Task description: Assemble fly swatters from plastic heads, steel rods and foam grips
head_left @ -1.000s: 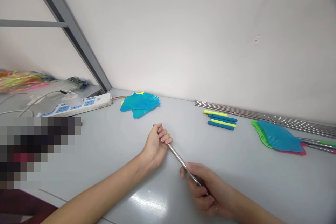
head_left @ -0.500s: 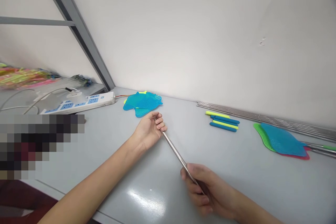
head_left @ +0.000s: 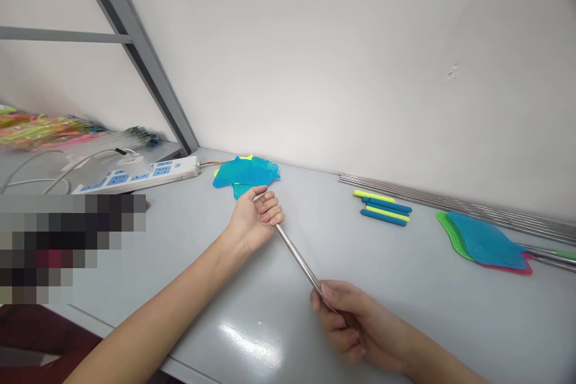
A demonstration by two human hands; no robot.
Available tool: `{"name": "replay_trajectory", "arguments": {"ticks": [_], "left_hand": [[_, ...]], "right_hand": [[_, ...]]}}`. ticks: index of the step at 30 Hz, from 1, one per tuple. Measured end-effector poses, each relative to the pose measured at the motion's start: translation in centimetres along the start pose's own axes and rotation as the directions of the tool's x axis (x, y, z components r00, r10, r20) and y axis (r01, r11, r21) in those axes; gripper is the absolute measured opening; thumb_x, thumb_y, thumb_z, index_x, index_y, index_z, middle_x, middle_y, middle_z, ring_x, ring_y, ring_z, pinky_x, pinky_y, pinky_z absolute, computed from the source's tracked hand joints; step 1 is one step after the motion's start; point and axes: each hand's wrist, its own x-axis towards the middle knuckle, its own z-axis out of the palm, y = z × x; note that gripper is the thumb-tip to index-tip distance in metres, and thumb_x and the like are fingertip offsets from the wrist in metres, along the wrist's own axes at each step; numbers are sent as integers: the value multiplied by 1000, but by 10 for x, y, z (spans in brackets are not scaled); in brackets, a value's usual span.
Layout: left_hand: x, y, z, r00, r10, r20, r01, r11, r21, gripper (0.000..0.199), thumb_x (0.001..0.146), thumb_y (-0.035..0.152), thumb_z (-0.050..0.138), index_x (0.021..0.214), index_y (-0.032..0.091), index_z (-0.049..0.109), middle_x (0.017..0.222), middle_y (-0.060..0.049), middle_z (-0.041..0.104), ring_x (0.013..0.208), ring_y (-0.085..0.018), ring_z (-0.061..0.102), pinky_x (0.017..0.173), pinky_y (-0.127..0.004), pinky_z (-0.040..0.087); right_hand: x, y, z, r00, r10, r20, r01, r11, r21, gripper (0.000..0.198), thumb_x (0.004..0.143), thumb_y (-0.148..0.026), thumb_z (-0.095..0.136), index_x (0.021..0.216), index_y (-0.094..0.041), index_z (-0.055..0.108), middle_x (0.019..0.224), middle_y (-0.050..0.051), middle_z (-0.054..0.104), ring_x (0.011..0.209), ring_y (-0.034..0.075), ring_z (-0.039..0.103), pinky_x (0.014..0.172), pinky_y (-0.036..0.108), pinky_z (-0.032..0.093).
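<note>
A thin shiny metal rod (head_left: 297, 257) slants between my two hands above the grey table. My left hand (head_left: 258, 213) has its fingers curled round the rod's upper end, hiding that tip. Lower down, my right hand (head_left: 344, 324) grips the other end between thumb and fingers; the end itself is hidden in the palm. Just behind my left hand lie several blue and yellow-green perforated fly-swatter heads (head_left: 247, 173) in a pile. To the right, several blue and yellow handle sleeves (head_left: 384, 209) lie side by side.
Long metal rods (head_left: 427, 201) lie along the wall. At the right are assembled fly swatters (head_left: 488, 240) in blue, green and red. A white power strip (head_left: 148, 177) with cables sits at the left, near a metal frame post (head_left: 148, 66) and bagged colourful items (head_left: 58, 132).
My left hand's fingers have closed further round the rod's upper end, covering more of it. My right hand keeps its grip, with its fingers slightly shifted.
</note>
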Motion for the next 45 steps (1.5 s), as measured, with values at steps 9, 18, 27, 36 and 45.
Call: {"name": "replay_trajectory", "arguments": {"ticks": [9,18,27,36,45], "left_hand": [[0,-27,0,951,267,-156,-277,959,-51,24,70,14,38,49,17,27,41,9,9,28,-4,12,26,-17,13],[-8,-47,1,937,286,-200,-301,952,-48,23,72,13,38,51,17,28,42,9,11,29,-3,13,26,-17,14],[-17,-67,2,952,237,-196,-250,967,-43,23,72,12,39,52,17,29,44,8,13,31,-3,14,27,-17,15],[-22,-65,5,952,270,-146,-275,961,-19,24,70,15,42,50,17,28,44,8,12,32,-3,14,28,-17,16],[-14,-58,0,989,105,-101,-115,989,-98,20,70,15,41,52,16,34,44,8,13,31,-3,18,30,-17,23]], "right_hand": [[1,5,-3,999,11,-39,-13,999,-33,20,78,-39,40,75,-19,44,53,-7,22,35,1,14,30,14,7],[2,7,-3,1000,-14,-2,13,999,-48,20,77,-39,41,79,-20,46,53,-7,23,34,1,15,29,13,10],[1,8,-4,1000,-2,20,2,1000,-23,18,79,-36,39,80,-20,47,52,-7,24,35,1,17,29,12,11],[2,5,-3,999,-32,26,33,999,-30,16,78,-35,41,80,-20,46,50,-8,24,33,1,14,27,12,10],[0,1,-2,999,21,-28,-21,1000,12,18,76,-37,42,81,-20,47,52,-7,24,34,1,14,29,13,8]]}}
